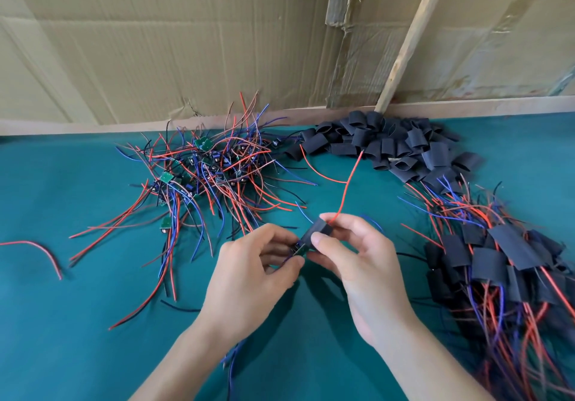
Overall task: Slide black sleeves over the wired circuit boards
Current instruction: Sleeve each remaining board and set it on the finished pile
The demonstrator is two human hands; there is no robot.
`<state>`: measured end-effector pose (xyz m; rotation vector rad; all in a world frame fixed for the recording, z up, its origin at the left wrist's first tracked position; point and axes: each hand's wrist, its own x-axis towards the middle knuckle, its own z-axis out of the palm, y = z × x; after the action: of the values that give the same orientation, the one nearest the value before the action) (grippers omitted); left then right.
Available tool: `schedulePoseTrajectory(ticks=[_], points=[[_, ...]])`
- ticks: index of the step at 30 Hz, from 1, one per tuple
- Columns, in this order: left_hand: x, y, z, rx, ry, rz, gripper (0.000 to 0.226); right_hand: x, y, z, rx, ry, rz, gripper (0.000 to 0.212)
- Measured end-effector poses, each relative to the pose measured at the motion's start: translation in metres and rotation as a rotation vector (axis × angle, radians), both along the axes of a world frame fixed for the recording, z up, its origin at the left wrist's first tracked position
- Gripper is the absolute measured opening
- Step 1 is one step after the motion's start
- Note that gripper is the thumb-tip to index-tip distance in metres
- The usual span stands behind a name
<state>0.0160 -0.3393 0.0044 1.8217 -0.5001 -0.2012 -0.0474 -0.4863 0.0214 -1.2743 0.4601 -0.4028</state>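
Note:
Over the green table, my left hand (258,273) pinches a small wired circuit board (297,249) at its near end. My right hand (357,254) pinches a black sleeve (319,229) that sits partly over the board's far end. A red wire (347,189) comes out of the sleeve and rises toward the back. Blue and black wires hang below my left wrist. A heap of bare boards with red, blue and black wires (205,176) lies at the left. Loose black sleeves (395,148) are piled at the back right.
Sleeved boards with their wires (504,263) are stacked at the right edge. A single red wire (40,251) lies at the far left. Cardboard sheets (155,42) and a slanted wooden stick (410,36) stand behind the table's wooden rim.

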Motion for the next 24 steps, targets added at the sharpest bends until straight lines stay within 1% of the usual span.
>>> schedulePoseTrajectory(ticks=[2, 5, 7, 9, 15, 20, 24], points=[[-0.0008, -0.0002, 0.0004, 0.009, -0.021, 0.000, 0.026, -0.0003, 0.0008, 0.0000, 0.029, -0.002, -0.012, 0.018], [-0.0030, -0.0016, 0.0013, 0.056, -0.115, 0.018, 0.031, -0.0007, 0.0000, 0.0007, 0.094, -0.002, -0.020, 0.014], [-0.0051, -0.0023, 0.0014, 0.102, -0.183, 0.033, 0.034, -0.0008, 0.0006, 0.0014, 0.076, 0.012, -0.029, 0.014], [-0.0068, -0.0025, 0.0016, 0.145, -0.236, 0.041, 0.027, -0.0009, 0.0010, 0.0021, 0.049, 0.023, -0.042, 0.013], [-0.0086, -0.0029, 0.0027, 0.174, -0.345, 0.038, 0.024, -0.0008, -0.0004, 0.0003, -0.020, 0.047, -0.056, 0.010], [-0.0080, -0.0028, 0.0018, 0.190, -0.326, 0.038, 0.025, -0.0014, -0.0002, 0.0015, 0.009, 0.052, -0.044, 0.009], [-0.0051, -0.0024, 0.0002, 0.190, -0.288, -0.003, 0.018, -0.0009, -0.0001, 0.0022, -0.008, 0.060, -0.035, 0.017]])
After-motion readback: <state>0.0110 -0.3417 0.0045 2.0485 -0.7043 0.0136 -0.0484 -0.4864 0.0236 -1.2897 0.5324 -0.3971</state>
